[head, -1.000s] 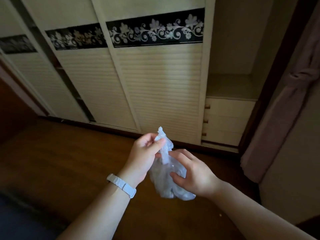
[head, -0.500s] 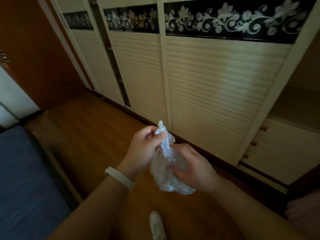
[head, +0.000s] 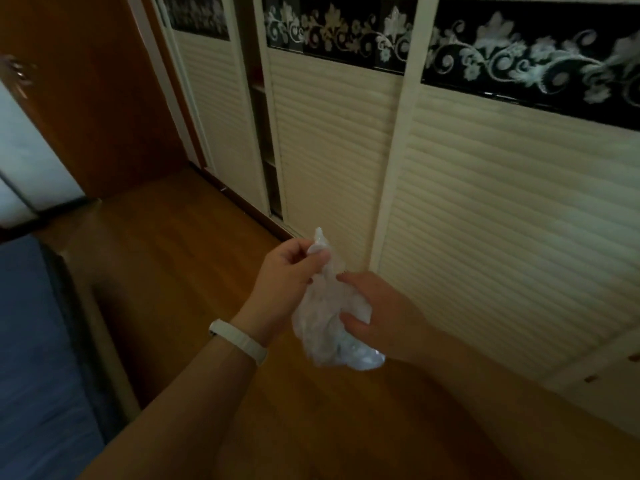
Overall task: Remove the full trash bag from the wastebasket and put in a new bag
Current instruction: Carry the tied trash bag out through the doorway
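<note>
- Head view: the left hand [head: 287, 275] is raised in front of the body, its thumb and forefinger pressed together on the twisted top of a crumpled, translucent white plastic bag [head: 320, 329]; a short tip of the plastic sticks up above the pinch
- The right hand [head: 384, 317] is just beside it and lower, thumb and fingers curled round the bag's bunched middle, so both hands are clamped on the same bag
- The bag hangs in the air between the two hands, above the floor, its rounded lower end showing below the right thumb
- A slim white wristband [head: 239, 341] circles the left wrist
- Below lies a brown wooden plank floor [head: 173, 258]
- Behind the hands stand cream louvred wardrobe doors [head: 485, 209] with a black band of pale floral scrollwork [head: 519, 57] across the top
- A reddish-brown wooden door [head: 90, 98] is at far left, and a dark blue padded surface [head: 31, 358] fills the lower left corner
</note>
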Demonstrator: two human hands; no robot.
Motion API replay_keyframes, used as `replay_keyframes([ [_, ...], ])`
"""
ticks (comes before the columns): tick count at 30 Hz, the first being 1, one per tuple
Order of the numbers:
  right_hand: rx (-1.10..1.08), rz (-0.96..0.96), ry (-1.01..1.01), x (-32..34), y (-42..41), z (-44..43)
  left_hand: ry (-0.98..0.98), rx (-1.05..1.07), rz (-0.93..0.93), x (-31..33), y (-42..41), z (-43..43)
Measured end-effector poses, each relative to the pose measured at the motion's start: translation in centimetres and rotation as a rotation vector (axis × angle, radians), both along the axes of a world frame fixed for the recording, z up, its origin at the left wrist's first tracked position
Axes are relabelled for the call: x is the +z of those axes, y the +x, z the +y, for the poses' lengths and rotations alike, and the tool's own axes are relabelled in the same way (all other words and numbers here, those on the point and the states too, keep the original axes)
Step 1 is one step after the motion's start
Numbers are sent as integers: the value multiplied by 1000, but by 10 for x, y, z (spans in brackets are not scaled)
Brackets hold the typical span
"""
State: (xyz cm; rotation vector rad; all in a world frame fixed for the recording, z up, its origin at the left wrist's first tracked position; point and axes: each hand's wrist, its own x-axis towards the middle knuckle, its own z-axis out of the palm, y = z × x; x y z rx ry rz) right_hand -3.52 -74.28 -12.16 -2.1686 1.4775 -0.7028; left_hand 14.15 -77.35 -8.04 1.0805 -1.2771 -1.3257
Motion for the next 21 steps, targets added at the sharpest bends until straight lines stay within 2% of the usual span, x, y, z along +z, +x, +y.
replay_keyframes([
  [4, 21, -49, -14, 6, 23, -57, -3, 40, 24, 7, 25, -52],
  [10, 104, -17, 15, -3, 62, -142, 39, 122, 37, 4, 58, -119],
  [21, 295, -35, 74, -43, 100, -351, 96, 293, -92, -16, 94, -292],
])
